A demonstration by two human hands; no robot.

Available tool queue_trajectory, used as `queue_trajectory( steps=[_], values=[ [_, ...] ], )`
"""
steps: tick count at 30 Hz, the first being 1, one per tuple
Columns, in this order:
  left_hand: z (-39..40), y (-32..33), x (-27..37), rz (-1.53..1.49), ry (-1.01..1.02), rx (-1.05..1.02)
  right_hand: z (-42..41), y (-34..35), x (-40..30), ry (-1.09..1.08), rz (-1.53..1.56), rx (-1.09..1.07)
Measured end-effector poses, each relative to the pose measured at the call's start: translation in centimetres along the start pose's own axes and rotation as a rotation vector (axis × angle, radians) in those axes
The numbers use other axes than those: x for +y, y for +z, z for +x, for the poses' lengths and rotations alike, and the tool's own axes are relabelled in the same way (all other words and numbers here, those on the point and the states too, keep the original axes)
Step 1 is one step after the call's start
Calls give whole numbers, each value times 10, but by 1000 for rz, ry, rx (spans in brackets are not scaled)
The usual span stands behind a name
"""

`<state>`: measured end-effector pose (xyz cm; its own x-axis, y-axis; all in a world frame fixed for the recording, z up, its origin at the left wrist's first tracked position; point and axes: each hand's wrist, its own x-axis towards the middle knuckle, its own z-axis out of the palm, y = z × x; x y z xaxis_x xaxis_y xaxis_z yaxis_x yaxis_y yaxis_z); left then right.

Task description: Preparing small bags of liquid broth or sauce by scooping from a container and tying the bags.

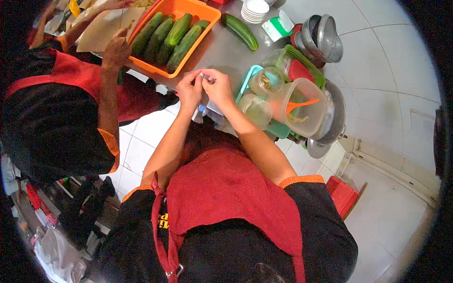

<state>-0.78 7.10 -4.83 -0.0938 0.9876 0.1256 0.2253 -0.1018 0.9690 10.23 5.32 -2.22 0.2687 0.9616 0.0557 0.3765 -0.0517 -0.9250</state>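
Observation:
My left hand (189, 91) and my right hand (220, 87) meet over the near edge of a metal worktable (219, 60). The fingertips of both pinch a small, partly shiny object (208, 77). Fingers cover most of it, and I cannot tell what it is. Just beyond my hands stands an orange plastic tray (176, 75) with several large cucumbers (179, 29) in it. Another cucumber (241, 32) lies on the metal surface to the tray's right.
Right of my hands are a turquoise tray (249, 78), clear plastic tubs (307, 122) and an orange spoon (302, 105). Farther back stand stacked white bowls (254, 10), a green-and-white packet (278, 27) and metal bowls (320, 39). A co-worker's arm (110, 79) reaches over the table at left.

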Motion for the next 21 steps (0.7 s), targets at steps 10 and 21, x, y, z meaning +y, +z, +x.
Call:
queue_trajectory(
  steps=[10, 21],
  values=[
    [3, -2, 0, -430, -455, -95, -3, 5, -3, -202, -126, 141],
    [22, -11, 1, -460, -663, -221, -1, 11, -1, -145, -74, 187]
  ],
)
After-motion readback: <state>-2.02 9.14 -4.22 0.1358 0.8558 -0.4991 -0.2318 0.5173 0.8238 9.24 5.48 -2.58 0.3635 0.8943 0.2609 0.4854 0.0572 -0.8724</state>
